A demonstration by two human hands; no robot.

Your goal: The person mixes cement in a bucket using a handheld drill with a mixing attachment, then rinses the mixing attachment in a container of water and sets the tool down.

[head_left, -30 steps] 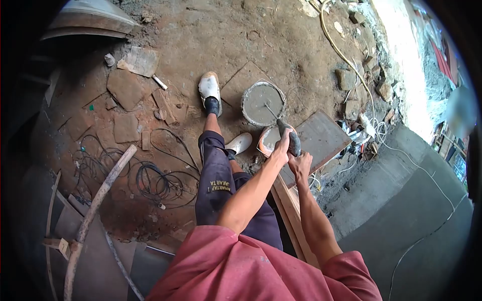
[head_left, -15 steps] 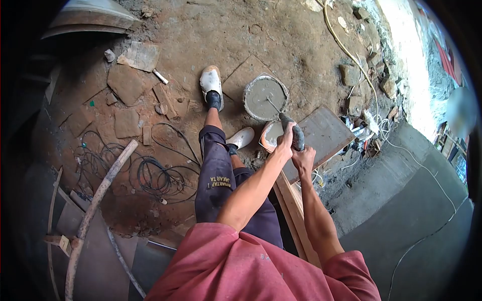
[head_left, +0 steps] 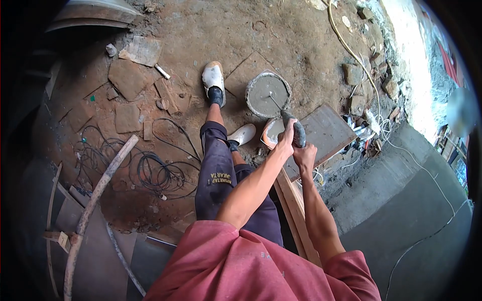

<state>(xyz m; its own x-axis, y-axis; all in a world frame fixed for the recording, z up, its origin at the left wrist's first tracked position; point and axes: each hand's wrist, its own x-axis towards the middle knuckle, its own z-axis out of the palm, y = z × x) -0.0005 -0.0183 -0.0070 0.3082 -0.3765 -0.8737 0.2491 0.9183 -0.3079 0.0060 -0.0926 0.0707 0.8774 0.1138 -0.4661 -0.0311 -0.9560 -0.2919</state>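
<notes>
A dark power drill [head_left: 297, 131], smeared with grey, is gripped by both my hands. My left hand [head_left: 286, 140] closes round the near side of its body. Behind it, my right hand [head_left: 305, 154] is wrapped round the rear handle. From the drill a thin metal mixing rod [head_left: 275, 103] slants down into wet grey mortar [head_left: 263, 91], its lower end hidden below the surface. The mortar nearly fills a round bucket [head_left: 248, 102] with a crusted rim. Partly under the drill stands a smaller orange and white container [head_left: 266, 139].
A brown board [head_left: 324, 131] lies right of the buckets, with wooden planks [head_left: 293, 213] nearer me. Coiled black cable [head_left: 155, 170] and a long wooden pole [head_left: 100, 190] lie to the left. Stones [head_left: 352, 74] and a hose [head_left: 346, 45] line the right wall.
The view has shifted slightly, so the bucket appears a little lower and to the right. Both hands keep their hold on the drill, and the rod remains in the mortar.
</notes>
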